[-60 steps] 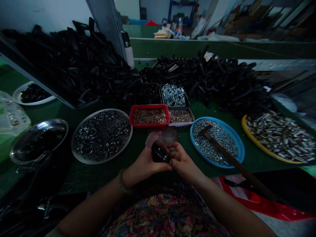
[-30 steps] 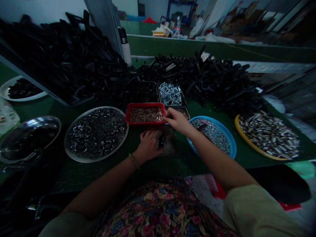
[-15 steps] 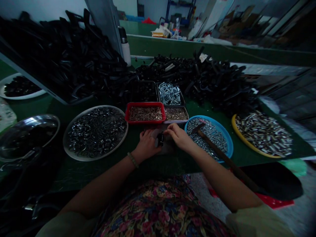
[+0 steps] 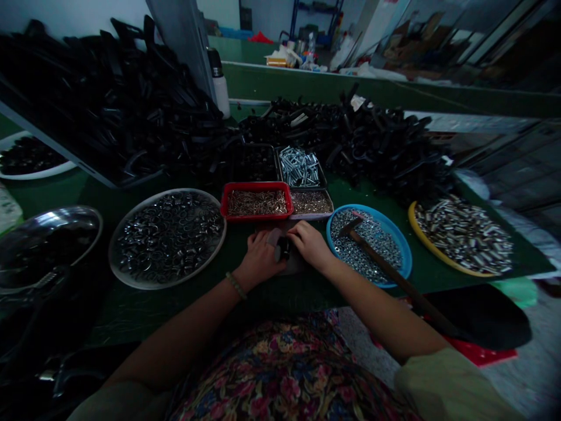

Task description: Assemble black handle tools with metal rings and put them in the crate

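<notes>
My left hand (image 4: 262, 255) is closed around a small black part (image 4: 284, 248) over a flat metal plate on the green table. From the right, my right hand (image 4: 310, 242) meets the part with its fingers pinched together. Whatever lies between those fingertips is too small to make out. Just beyond the hands stand a red tray (image 4: 224, 202) of thin copper-coloured pins and a pale tray (image 4: 331, 211) of small metal pieces. Right of my right hand is a blue tray (image 4: 407, 257) of small silvery pieces, with a hammer (image 4: 372, 255) lying across it.
Left stand a white tray (image 4: 114, 257) of metal rings and a steel bowl (image 4: 99, 219). A yellow tray (image 4: 423, 248) of metal sleeves is at right. Black parts (image 4: 377, 140) pile up behind, near a dark tray of silvery bolts (image 4: 300, 165) and a bottle (image 4: 221, 93).
My right hand has come slightly closer to the black part and lower, its fingertips now against it. My left hand stays in place. The whole view has shifted slightly.
</notes>
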### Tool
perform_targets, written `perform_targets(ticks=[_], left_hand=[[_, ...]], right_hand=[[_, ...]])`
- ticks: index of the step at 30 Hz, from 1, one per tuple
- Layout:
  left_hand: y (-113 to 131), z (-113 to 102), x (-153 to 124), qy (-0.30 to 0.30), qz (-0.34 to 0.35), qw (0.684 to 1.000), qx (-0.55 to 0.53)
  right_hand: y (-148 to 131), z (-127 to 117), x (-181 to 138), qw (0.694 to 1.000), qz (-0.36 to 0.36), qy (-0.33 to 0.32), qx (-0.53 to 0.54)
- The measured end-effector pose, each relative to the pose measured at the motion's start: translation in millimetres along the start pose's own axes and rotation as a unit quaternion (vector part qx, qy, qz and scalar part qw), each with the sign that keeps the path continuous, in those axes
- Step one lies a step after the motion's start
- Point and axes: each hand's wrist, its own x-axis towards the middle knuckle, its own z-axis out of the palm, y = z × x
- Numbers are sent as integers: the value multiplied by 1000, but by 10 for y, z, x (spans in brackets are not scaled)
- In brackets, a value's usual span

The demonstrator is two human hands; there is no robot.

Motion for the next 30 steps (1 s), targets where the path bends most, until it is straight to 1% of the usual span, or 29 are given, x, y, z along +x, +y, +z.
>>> perform_targets(ticks=[3,4,5,6,7,8,9,10,11,13,14,16,17,18,19,21,22,23,25,26,28,29,30], left_hand=[[-3,11,6,3,-4,1000,3],[-4,14,8,4,-5,1000,4],[-5,17,11,5,-5,1000,4],[-5,18,14,6,-5,1000,3],[-5,18,16,4,-4,1000,0],[-5,16,19,3,-3,1000,-2],[-4,14,20,1,-1,1000,-3],[-2,12,22,0,0,1000,-3],[-1,10,22,1,-1,1000,-2],[2,11,22,5,-2,1000,3],[3,13,20,7,1,1000,6],[1,22,17,12,9,1000,10],[-1,28,15,16,13,1000,9],[-5,36,13,21,14,1000,6],[-10,44,11,28,11,1000,2],[-24,63,10,39,4,999,-8],[-32,73,11,42,3,999,-11],[-39,82,11,45,4,999,-13],[-48,90,8,47,5,999,-12],[-47,86,6,48,6,999,-8],[-41,66,1,41,16,999,6],[-37,52,3,34,30,999,20],[-34,37,10,26,51,998,38]], right_hand=[[-51,-42,-40,989,-69,-50,-124],[-36,-103,-74,984,-79,-59,-148],[4,-195,-126,981,-74,-54,-170],[72,-315,-198,979,-51,-38,-194],[166,-455,-290,974,-9,-13,-224],[282,-605,-396,964,55,17,-260],[407,-749,-511,947,126,29,-296],[527,-875,-626,928,186,19,-321],[628,-973,-733,915,225,-8,-335],[713,-1061,-892,902,266,-52,-336],[681,-1056,-934,905,272,-53,-322],[474,-982,-935,933,258,-12,-252],[318,-932,-899,951,237,8,-200],[145,-884,-845,968,204,12,-142],[-28,-844,-781,981,169,-4,-91],[-327,-792,-646,992,116,-50,-27],[-435,-776,-586,993,101,-56,-15],[-510,-764,-537,994,92,-48,-13],[-565,-737,-478,995,88,-31,-29],[-550,-722,-470,994,91,-42,-43],[-454,-705,-500,988,110,-82,-68],[-379,-708,-537,985,122,-92,-78],[-291,-720,-588,983,137,-85,-93]])
